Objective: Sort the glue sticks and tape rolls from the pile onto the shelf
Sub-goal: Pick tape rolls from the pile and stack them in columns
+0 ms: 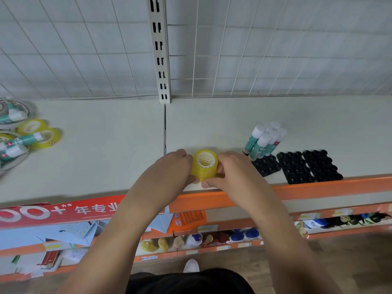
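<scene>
A stack of yellow tape rolls (204, 165) stands near the front edge of the white shelf (106, 155). My left hand (174, 168) grips its left side and my right hand (229, 169) grips its right side, fingers curled round it. At the far left lies the pile (23, 136): yellow tape rolls, larger white tape rolls and teal-and-white glue sticks mixed together. To the right, several glue sticks (265, 141) stand upright in a black holder tray (265, 166).
Two more black holder trays (308, 166) lie to the right of the glue sticks. An orange rail (318, 187) runs along the shelf front. A wire grid back panel (84, 49) and a slotted upright (160, 49) stand behind. Lower shelves hold bottles and boxes.
</scene>
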Action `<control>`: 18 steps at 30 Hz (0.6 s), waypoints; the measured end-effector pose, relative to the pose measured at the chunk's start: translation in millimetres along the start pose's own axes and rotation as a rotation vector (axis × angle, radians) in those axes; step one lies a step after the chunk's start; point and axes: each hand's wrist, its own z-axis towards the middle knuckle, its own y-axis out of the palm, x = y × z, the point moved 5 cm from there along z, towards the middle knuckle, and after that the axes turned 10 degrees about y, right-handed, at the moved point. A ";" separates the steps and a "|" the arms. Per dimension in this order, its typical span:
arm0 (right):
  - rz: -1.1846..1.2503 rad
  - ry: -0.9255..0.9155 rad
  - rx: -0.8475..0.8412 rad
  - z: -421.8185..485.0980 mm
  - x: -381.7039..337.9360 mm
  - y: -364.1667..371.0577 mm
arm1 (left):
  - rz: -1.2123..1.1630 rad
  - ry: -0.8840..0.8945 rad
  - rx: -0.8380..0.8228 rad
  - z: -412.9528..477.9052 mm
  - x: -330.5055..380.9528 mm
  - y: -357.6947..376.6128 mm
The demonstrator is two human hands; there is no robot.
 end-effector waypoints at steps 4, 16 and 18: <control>0.039 0.022 0.005 -3.0 1.9 1.3 | 0.029 0.034 0.041 -7.2 2.8 2.9; -0.060 0.027 -0.021 -7.3 -3.0 1.6 | -0.062 -0.019 0.016 -8.5 5.5 8.0; -0.023 0.039 -0.036 -7.5 -0.5 1.2 | -0.126 -0.034 0.019 -8.3 4.5 9.5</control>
